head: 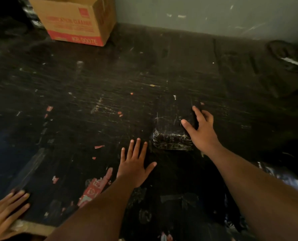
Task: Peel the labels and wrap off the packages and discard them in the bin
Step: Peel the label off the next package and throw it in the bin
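Note:
A black package (172, 122) wrapped in shiny plastic film lies on the dark work surface (110, 80), right of centre. My right hand (201, 129) rests on its right edge, fingers spread over the top and side. My left hand (136, 164) lies flat on the surface just left of the package's near corner, fingers straight and apart, holding nothing. Red and white label scraps (94, 188) are stuck to the surface near my left forearm.
A cardboard box (75, 20) with red print stands at the back left against the grey wall. Another person's hand (5, 213) rests at the lower left edge. Dark wrapped bundles (282, 53) lie at the far right, and crumpled black film (275, 174) at the lower right.

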Action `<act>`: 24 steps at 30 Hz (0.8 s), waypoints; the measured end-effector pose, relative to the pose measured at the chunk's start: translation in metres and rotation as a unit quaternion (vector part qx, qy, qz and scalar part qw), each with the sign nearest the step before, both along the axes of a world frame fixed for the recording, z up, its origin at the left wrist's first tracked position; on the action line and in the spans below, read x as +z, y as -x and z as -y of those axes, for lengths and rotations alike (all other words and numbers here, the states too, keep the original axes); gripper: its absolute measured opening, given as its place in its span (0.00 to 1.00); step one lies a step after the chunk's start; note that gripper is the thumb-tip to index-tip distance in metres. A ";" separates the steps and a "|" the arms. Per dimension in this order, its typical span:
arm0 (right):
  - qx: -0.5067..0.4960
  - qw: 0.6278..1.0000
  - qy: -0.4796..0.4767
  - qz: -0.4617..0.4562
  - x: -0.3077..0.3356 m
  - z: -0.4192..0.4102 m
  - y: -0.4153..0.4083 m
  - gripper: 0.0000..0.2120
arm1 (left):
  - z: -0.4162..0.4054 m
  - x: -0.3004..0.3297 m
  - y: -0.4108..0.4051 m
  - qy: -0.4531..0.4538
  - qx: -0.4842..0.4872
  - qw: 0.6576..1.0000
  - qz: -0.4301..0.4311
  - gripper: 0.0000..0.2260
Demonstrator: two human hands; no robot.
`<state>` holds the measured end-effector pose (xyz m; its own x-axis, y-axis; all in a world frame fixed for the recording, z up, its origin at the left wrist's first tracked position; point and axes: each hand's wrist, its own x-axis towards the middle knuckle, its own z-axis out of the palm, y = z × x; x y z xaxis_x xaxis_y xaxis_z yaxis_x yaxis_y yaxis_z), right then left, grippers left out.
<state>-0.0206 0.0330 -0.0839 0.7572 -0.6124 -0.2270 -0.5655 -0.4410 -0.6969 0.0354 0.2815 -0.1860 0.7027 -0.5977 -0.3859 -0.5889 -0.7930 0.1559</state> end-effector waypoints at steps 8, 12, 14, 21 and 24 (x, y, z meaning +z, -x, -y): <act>-0.037 0.999 -0.036 0.016 0.000 -0.005 -0.006 0.32 | -0.002 -0.007 0.004 0.015 0.002 0.999 0.041 0.38; -0.041 0.998 -0.037 0.009 0.005 -0.010 -0.002 0.33 | -0.001 -0.007 0.004 0.011 0.001 0.999 0.039 0.38; -0.054 0.997 -0.045 0.031 0.007 -0.015 0.005 0.33 | -0.001 -0.006 0.004 0.008 -0.003 0.999 0.032 0.38; -0.082 0.988 -0.068 0.109 0.010 -0.035 0.056 0.27 | -0.027 -0.004 0.022 0.027 -0.014 0.999 0.036 0.40; -0.079 0.988 -0.054 0.122 0.008 -0.051 0.090 0.25 | -0.041 -0.007 0.036 0.033 -0.005 0.998 0.046 0.40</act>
<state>-0.1107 0.0838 -0.0763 0.6942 -0.7097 -0.1197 -0.4304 -0.2761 -0.8594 -0.0007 0.3220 -0.1933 0.7275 -0.6264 -0.2798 -0.6102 -0.7772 0.1534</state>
